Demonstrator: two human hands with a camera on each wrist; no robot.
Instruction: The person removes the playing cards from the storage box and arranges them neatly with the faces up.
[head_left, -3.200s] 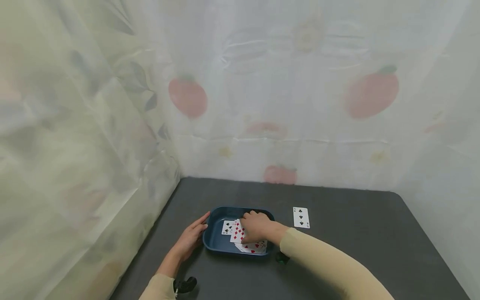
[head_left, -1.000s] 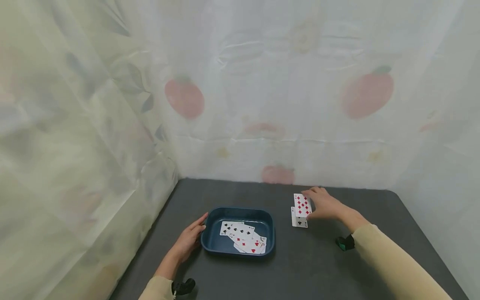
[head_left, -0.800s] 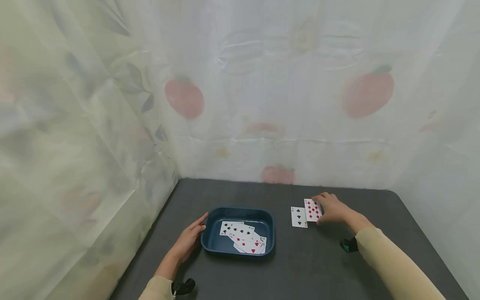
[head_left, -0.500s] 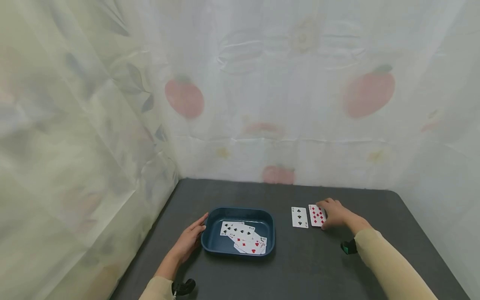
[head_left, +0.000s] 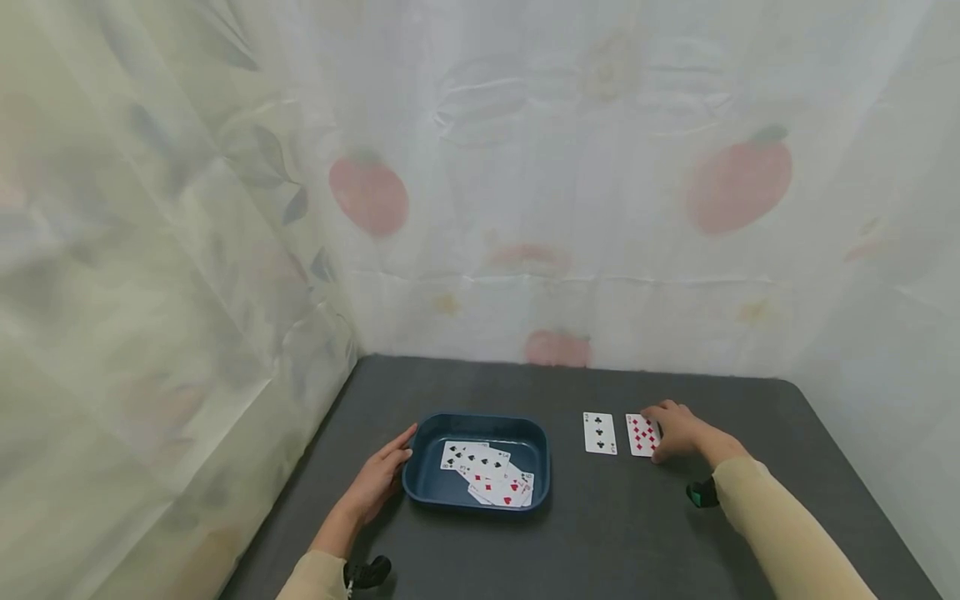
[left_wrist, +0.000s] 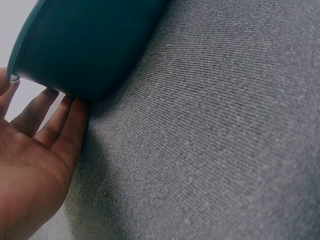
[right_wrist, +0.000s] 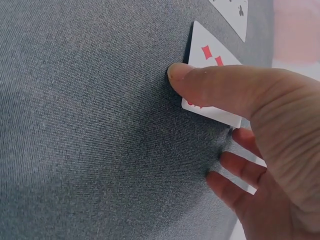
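Observation:
My right hand (head_left: 682,433) holds a playing card with red diamonds (head_left: 641,435) at its right side. In the right wrist view the thumb (right_wrist: 215,87) lies across one edge of that card (right_wrist: 212,42), with fingertips at another edge. Just left of it, the three of clubs (head_left: 600,433) lies face up on the table. My left hand (head_left: 375,482) rests its fingers against the left end of a blue tray (head_left: 531,446); the left wrist view has them straight along the tray's outer wall (left_wrist: 75,55). Several face-up cards (head_left: 487,473), spades, diamonds and hearts, overlap inside the tray.
A dark grey cloth-covered table (head_left: 585,542) lies under everything. Patterned sheeting hangs behind its far edge (head_left: 480,317) and along the left side (head_left: 187,375). A black wrist device (head_left: 367,573) sits beside the left sleeve.
The right hand has taken the diamonds card from the tray, over the three of clubs, and down to its right. It has edged slightly rightward lately. The left hand stays at the tray.

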